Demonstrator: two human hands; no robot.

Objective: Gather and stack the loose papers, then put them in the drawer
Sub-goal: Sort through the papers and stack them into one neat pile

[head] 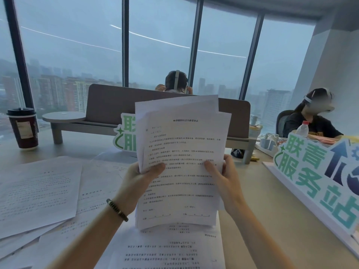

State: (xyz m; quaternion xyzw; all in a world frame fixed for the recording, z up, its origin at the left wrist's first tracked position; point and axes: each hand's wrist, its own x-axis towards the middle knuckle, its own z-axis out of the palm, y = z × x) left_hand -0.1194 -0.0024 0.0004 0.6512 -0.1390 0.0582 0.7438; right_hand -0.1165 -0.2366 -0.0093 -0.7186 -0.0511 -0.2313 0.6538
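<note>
I hold an uneven stack of printed papers (180, 144) upright above the desk, its sheets fanned and misaligned at the top. My left hand (139, 177), with a beaded bracelet on the wrist, grips the stack's left edge, thumb on the front sheet. Gripping the right edge is my right hand (223, 175), its thumb also on the front. More loose printed sheets lie flat on the desk at the left (38, 191) and under the stack near me (165, 249). No drawer is in view.
A dark coffee cup (24, 129) stands at the far left of the desk (262, 220). A brown divider panel (108, 107) runs across the back, with a green-lettered sign (126, 136) before it. A large sign (320, 181) lies at the right. Two people sit beyond.
</note>
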